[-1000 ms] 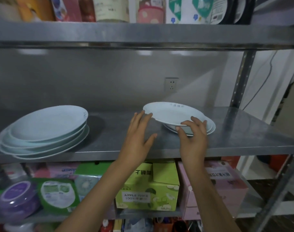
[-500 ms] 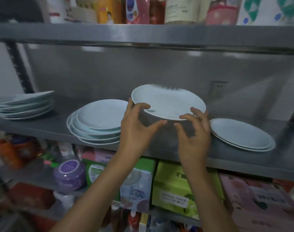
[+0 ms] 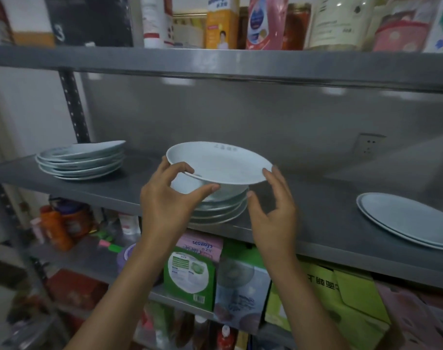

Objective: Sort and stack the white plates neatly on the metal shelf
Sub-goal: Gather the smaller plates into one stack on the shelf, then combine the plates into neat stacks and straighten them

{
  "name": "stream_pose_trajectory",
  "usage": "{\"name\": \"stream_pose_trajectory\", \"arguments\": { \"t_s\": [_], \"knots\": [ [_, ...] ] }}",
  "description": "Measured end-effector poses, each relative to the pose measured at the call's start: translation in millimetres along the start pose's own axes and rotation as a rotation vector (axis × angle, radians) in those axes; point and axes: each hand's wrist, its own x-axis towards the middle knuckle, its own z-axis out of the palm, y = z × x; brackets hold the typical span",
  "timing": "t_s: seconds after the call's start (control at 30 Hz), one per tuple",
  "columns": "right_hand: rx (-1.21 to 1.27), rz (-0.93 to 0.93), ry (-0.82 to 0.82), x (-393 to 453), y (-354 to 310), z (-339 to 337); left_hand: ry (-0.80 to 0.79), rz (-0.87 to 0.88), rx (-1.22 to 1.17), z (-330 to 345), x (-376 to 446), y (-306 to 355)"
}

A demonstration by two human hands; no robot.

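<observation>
A white plate (image 3: 220, 164) hangs just above the middle stack of plates (image 3: 223, 210) on the metal shelf (image 3: 329, 223). My left hand (image 3: 170, 198) pinches its left rim, thumb under and fingers over. My right hand (image 3: 273, 210) touches the plate's right rim with its fingertips, fingers fairly straight. Another stack of several white plates (image 3: 81, 160) sits at the shelf's far left. Two plates (image 3: 407, 218) lie at the right end.
The upper shelf (image 3: 240, 64) carries bottles and packets close overhead. Below the plate shelf stand boxes (image 3: 326, 299), a green packet (image 3: 190, 279) and orange bottles (image 3: 56, 228). A wall socket (image 3: 369, 146) is behind. Bare shelf lies between the middle and right stacks.
The plate has travelled left from the right-hand pile and now hovers over the middle stack. My right hand has loosened from a grip to a fingertip touch. The view has swung left.
</observation>
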Motion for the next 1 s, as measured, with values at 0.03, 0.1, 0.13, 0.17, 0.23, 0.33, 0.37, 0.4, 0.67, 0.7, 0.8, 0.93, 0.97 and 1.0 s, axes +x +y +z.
{"name": "stream_pose_trajectory", "arguments": {
  "t_s": [0.03,0.1,0.13,0.17,0.23,0.33,0.37,0.4,0.67,0.7,0.8,0.93,0.97,1.0],
  "knots": [
    [0.023,0.054,0.021,0,2,2,-0.007,-0.008,0.006,-4,1,-4],
    [0.037,0.146,0.067,2,7,5,-0.019,-0.019,0.012,-9,-1,-12],
    [0.029,0.17,0.091,2,10,6,-0.02,-0.03,0.009,-10,-2,-15],
    [0.019,0.187,0.109,1,12,6,-0.017,-0.042,0.002,-12,-3,-19],
    [-0.007,0.214,0.123,-2,16,7,-0.008,-0.057,-0.007,-15,-5,-27],
    [-0.058,0.251,0.12,-7,25,7,-0.019,-0.079,0.009,-16,-6,-37],
    [-0.069,0.261,0.122,-8,28,7,-0.027,-0.092,0.015,-16,-7,-40],
    [-0.079,0.269,0.125,-9,30,8,-0.032,-0.106,0.018,-16,-8,-43],
    [-0.11,0.311,0.152,-16,39,12,-0.044,-0.149,-0.01,-20,-14,-54],
    [-0.106,0.316,0.152,-16,39,13,-0.059,-0.152,0.002,-21,-14,-55],
    [-0.1,0.332,0.158,-18,39,14,-0.146,-0.171,0.03,-22,-16,-56],
    [-0.099,0.338,0.164,-19,40,16,-0.196,-0.127,0.111,-23,-15,-53],
    [-0.097,0.335,0.165,-19,39,16,-0.19,-0.1,0.135,-23,-15,-51],
    [-0.095,0.334,0.167,-19,39,15,-0.177,-0.052,0.155,-22,-15,-47]
  ]
}}
